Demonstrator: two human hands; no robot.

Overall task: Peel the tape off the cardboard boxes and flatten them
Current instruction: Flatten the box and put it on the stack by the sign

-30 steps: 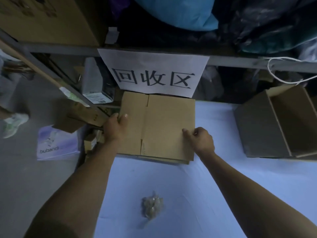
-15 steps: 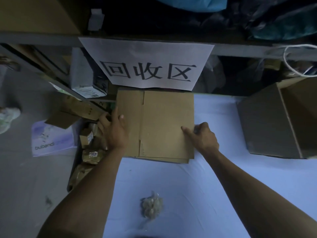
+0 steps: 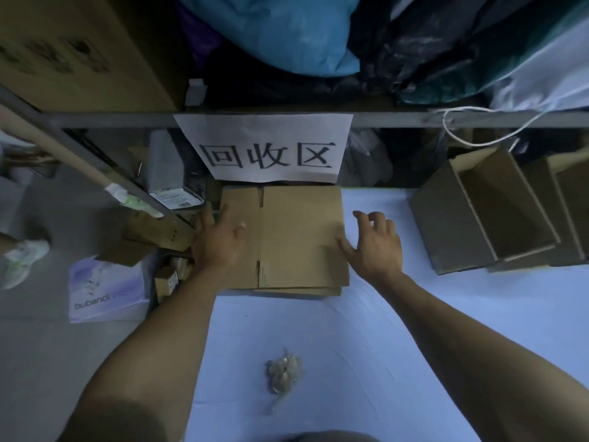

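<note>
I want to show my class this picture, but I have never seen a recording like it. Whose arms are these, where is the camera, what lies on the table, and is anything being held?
There is no machine here: these are a person's two bare arms, filmed by a wide-angle camera worn on the head, looking forward and down. On the pale blue table lies a flattened cardboard box on a small stack, under a paper sign. The left hand rests open on its left part; the right hand is open at its right edge, thumb on the cardboard. Neither has a grip on anything. A crumpled wad of tape lies nearer the person, and open boxes wait at the right.
</note>
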